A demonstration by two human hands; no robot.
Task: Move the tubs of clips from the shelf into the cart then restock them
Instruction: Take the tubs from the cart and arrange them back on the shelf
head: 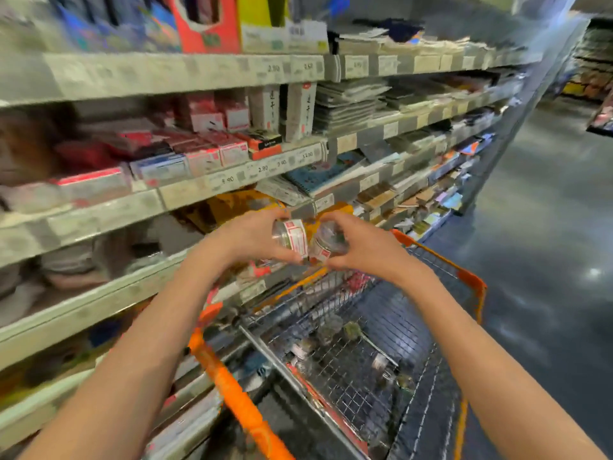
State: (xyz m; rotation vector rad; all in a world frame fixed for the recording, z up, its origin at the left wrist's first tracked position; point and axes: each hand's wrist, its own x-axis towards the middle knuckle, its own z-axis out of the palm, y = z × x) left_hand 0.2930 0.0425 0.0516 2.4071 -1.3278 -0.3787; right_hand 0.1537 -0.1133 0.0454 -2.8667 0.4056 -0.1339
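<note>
Head view.

Left hand (253, 239): raised at frame centre, above the cart's far end; fingers curled round a clear tub (292, 239) with a red-and-white label, the tub lying on its side.

Right hand (360, 245): just at 3 o'clock of the left hand; fingers and thumb curled round a second tub (328, 242), also clear, red-and-white labelled. The two tubs touching or nearly so between the hands; exact contact blurred.

Cart (477, 283): wire basket with orange rim and orange handle (229, 383), at 6 o'clock of the hands, alongside the shelving. Several small tubs (330, 330) lying on the basket floor, contents dark, details blurred.

Shelves (185, 73): grey, stacked in tiers from 9 to 12 o'clock, price tags (262, 169) on the front edges. Red-and-white boxes (215, 151) on the middle tier at 10 o'clock; stacked notebooks (348, 101) at 12 to 1 o'clock. Yellow packaging (238, 202) directly behind the hands at 12 o'clock.

Floor (547, 227): dark, glossy, at 3 o'clock, aisle running away toward 1 o'clock.
</note>
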